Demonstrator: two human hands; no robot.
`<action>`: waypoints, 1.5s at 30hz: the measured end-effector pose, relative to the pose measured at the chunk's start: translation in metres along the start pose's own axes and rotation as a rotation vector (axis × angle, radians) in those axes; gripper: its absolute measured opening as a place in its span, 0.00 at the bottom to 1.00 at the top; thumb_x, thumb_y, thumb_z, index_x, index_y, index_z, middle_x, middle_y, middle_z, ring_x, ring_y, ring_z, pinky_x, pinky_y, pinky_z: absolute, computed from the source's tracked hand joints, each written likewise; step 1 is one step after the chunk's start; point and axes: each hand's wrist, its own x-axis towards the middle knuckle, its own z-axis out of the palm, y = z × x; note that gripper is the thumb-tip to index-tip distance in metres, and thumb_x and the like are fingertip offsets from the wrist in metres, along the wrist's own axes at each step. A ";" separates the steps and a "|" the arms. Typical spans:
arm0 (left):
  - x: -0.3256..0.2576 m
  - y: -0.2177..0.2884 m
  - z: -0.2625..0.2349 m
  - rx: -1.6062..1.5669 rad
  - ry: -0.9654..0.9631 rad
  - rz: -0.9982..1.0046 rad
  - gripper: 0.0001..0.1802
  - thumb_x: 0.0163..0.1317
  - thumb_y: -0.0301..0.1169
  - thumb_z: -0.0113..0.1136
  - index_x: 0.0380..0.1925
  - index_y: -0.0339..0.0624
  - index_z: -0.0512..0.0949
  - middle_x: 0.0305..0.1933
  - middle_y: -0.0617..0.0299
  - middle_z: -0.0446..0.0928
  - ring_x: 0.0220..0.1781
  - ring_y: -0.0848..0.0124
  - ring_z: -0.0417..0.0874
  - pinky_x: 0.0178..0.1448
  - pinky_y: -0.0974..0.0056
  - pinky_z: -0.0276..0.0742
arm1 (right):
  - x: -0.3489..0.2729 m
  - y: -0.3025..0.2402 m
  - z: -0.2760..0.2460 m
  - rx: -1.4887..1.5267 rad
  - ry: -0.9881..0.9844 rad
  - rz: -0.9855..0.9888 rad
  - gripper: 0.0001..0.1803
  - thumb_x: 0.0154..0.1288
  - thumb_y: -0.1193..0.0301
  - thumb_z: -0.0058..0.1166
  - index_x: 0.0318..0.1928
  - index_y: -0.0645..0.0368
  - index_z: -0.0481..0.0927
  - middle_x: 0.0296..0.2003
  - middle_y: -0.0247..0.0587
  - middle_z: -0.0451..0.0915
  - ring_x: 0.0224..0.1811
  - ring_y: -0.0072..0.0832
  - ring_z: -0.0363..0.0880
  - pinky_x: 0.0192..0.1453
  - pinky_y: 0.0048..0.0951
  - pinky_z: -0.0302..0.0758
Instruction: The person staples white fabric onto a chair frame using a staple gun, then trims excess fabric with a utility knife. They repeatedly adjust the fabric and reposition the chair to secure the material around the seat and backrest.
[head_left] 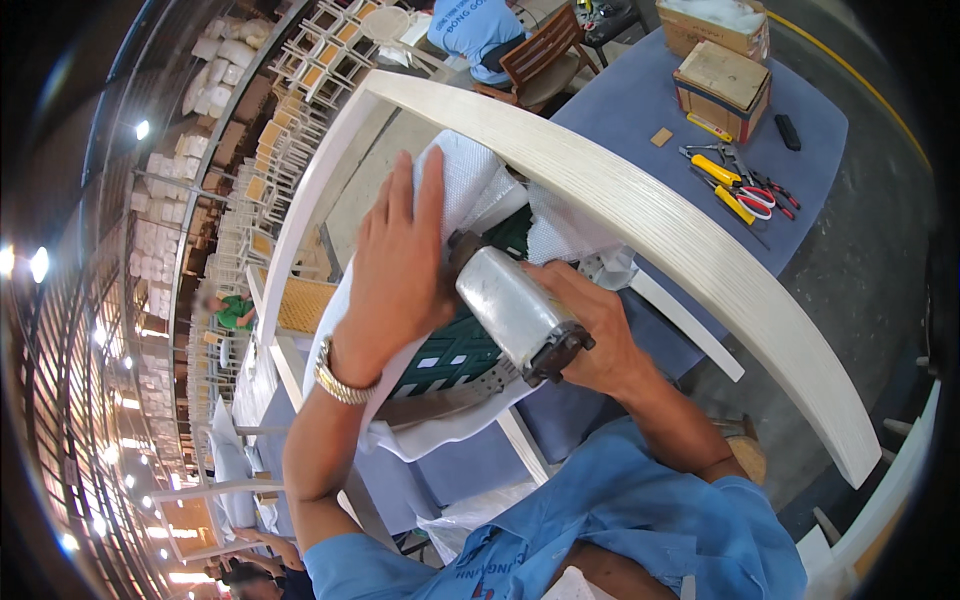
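My right hand (598, 325) is wrapped round a silver and black staple gun (512, 305), its nose toward the far left. My left hand (398, 265), with a watch at the wrist, lies flat with fingers stretched over white woven fabric (462, 178), beside the gun's nose. Under the gun shows dark green webbing (447, 355) of an upturned seat, and the fabric folds over its edges. A curved, whitish wooden chair frame (600, 165) arches round the seat. My left palm and the gun's handle are partly hidden.
On the blue-covered table (805, 185) lie pliers with yellow handles (720, 170), red-handled scissors (757, 202) and cardboard boxes (724, 85). A person in a blue shirt (470, 30) sits beyond, near a brown wooden chair (545, 60). Stacked chairs (290, 130) line the left.
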 end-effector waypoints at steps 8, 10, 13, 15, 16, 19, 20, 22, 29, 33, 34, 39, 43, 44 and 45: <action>-0.004 -0.077 -0.043 -0.762 -0.043 0.036 0.40 0.70 0.50 0.59 0.76 0.48 0.60 0.82 0.50 0.53 0.82 0.56 0.54 0.82 0.48 0.47 | 0.003 0.007 0.004 -0.184 0.254 -0.030 0.35 0.49 0.77 0.69 0.61 0.63 0.77 0.47 0.48 0.83 0.48 0.40 0.85 0.52 0.32 0.79; 0.014 -0.116 -0.020 -0.847 -0.057 -0.161 0.42 0.72 0.63 0.45 0.76 0.46 0.62 0.81 0.54 0.56 0.82 0.58 0.54 0.81 0.51 0.49 | 0.002 0.011 0.011 -0.189 0.255 -0.011 0.32 0.49 0.79 0.68 0.58 0.64 0.78 0.47 0.50 0.83 0.48 0.40 0.86 0.52 0.31 0.79; 0.034 -0.134 0.017 -0.989 -0.254 -0.305 0.43 0.73 0.64 0.42 0.75 0.44 0.62 0.79 0.53 0.59 0.80 0.61 0.59 0.79 0.56 0.55 | -0.005 0.018 0.010 -0.273 0.210 0.009 0.28 0.48 0.79 0.67 0.54 0.66 0.78 0.47 0.52 0.83 0.47 0.43 0.86 0.51 0.35 0.80; 0.045 -0.112 0.014 -0.977 -0.429 -0.352 0.44 0.73 0.63 0.44 0.75 0.42 0.60 0.78 0.50 0.60 0.78 0.59 0.62 0.78 0.58 0.57 | -0.002 0.019 0.007 -0.324 0.240 -0.011 0.28 0.48 0.79 0.67 0.54 0.66 0.78 0.46 0.52 0.83 0.47 0.45 0.86 0.51 0.36 0.81; 0.050 -0.102 0.012 -0.965 -0.523 -0.371 0.44 0.73 0.63 0.46 0.76 0.41 0.60 0.77 0.48 0.60 0.77 0.58 0.63 0.78 0.60 0.58 | -0.002 0.020 0.006 -0.350 0.260 -0.018 0.28 0.48 0.79 0.67 0.54 0.66 0.78 0.45 0.52 0.83 0.47 0.45 0.86 0.51 0.37 0.81; 0.038 -0.095 0.010 -0.810 -0.381 -0.031 0.48 0.71 0.61 0.52 0.76 0.33 0.54 0.75 0.39 0.62 0.75 0.52 0.66 0.77 0.58 0.59 | -0.001 0.022 0.009 -0.381 0.240 -0.034 0.30 0.47 0.79 0.66 0.55 0.65 0.78 0.45 0.53 0.84 0.47 0.48 0.86 0.52 0.38 0.81; 0.032 -0.085 0.003 -0.704 -0.301 0.105 0.50 0.70 0.60 0.53 0.75 0.31 0.54 0.75 0.38 0.62 0.75 0.51 0.66 0.77 0.58 0.58 | 0.001 0.023 0.010 -0.378 0.243 -0.040 0.30 0.46 0.80 0.66 0.56 0.65 0.78 0.45 0.53 0.84 0.47 0.48 0.86 0.52 0.38 0.81; 0.020 -0.072 -0.002 -0.566 -0.237 0.075 0.53 0.64 0.60 0.60 0.75 0.32 0.54 0.73 0.34 0.63 0.74 0.47 0.68 0.76 0.54 0.61 | 0.000 0.020 0.015 -0.373 0.274 -0.038 0.32 0.45 0.80 0.66 0.56 0.63 0.78 0.45 0.52 0.84 0.46 0.49 0.86 0.52 0.37 0.81; 0.002 -0.051 0.004 -0.217 -0.065 0.048 0.53 0.60 0.53 0.64 0.77 0.36 0.51 0.72 0.32 0.63 0.69 0.39 0.71 0.70 0.47 0.70 | -0.006 -0.004 0.010 -0.213 0.217 -0.012 0.34 0.44 0.75 0.72 0.57 0.64 0.79 0.44 0.49 0.83 0.42 0.43 0.85 0.50 0.33 0.80; -0.001 -0.042 -0.002 -0.225 -0.090 -0.009 0.51 0.58 0.39 0.65 0.77 0.39 0.49 0.74 0.33 0.60 0.73 0.40 0.66 0.75 0.49 0.63 | -0.003 -0.013 0.017 -0.090 0.125 -0.064 0.37 0.45 0.75 0.72 0.60 0.65 0.78 0.46 0.52 0.83 0.44 0.42 0.85 0.50 0.33 0.79; -0.001 -0.040 -0.003 -0.237 -0.102 -0.029 0.51 0.57 0.34 0.65 0.78 0.39 0.49 0.75 0.33 0.59 0.75 0.41 0.64 0.77 0.50 0.59 | -0.004 -0.012 0.018 -0.100 0.123 -0.062 0.37 0.45 0.75 0.72 0.60 0.65 0.77 0.46 0.52 0.83 0.45 0.43 0.85 0.51 0.33 0.79; 0.002 -0.038 -0.002 -0.231 -0.111 -0.041 0.52 0.56 0.31 0.65 0.78 0.39 0.48 0.75 0.33 0.59 0.75 0.41 0.63 0.77 0.50 0.59 | -0.006 -0.007 0.016 -0.106 0.101 -0.065 0.40 0.44 0.75 0.72 0.62 0.65 0.75 0.48 0.51 0.82 0.46 0.44 0.84 0.51 0.33 0.80; 0.001 -0.040 -0.001 -0.236 -0.105 -0.020 0.53 0.55 0.30 0.65 0.78 0.39 0.47 0.74 0.34 0.60 0.75 0.41 0.64 0.77 0.50 0.60 | -0.005 -0.008 0.016 -0.150 0.083 -0.057 0.41 0.43 0.75 0.73 0.63 0.63 0.75 0.49 0.50 0.82 0.47 0.44 0.84 0.51 0.33 0.80; 0.000 -0.041 0.001 -0.217 -0.099 -0.015 0.53 0.55 0.32 0.67 0.78 0.39 0.48 0.74 0.34 0.60 0.73 0.38 0.66 0.75 0.48 0.63 | -0.005 -0.008 0.017 -0.151 0.084 -0.055 0.41 0.43 0.75 0.73 0.63 0.63 0.75 0.49 0.49 0.81 0.46 0.45 0.84 0.50 0.34 0.80; 0.001 -0.043 0.003 -0.201 -0.087 -0.004 0.54 0.54 0.34 0.68 0.77 0.38 0.48 0.74 0.33 0.60 0.70 0.36 0.68 0.73 0.46 0.66 | -0.005 -0.009 0.017 -0.158 0.087 -0.057 0.41 0.43 0.75 0.73 0.63 0.63 0.75 0.48 0.49 0.81 0.46 0.45 0.83 0.50 0.34 0.79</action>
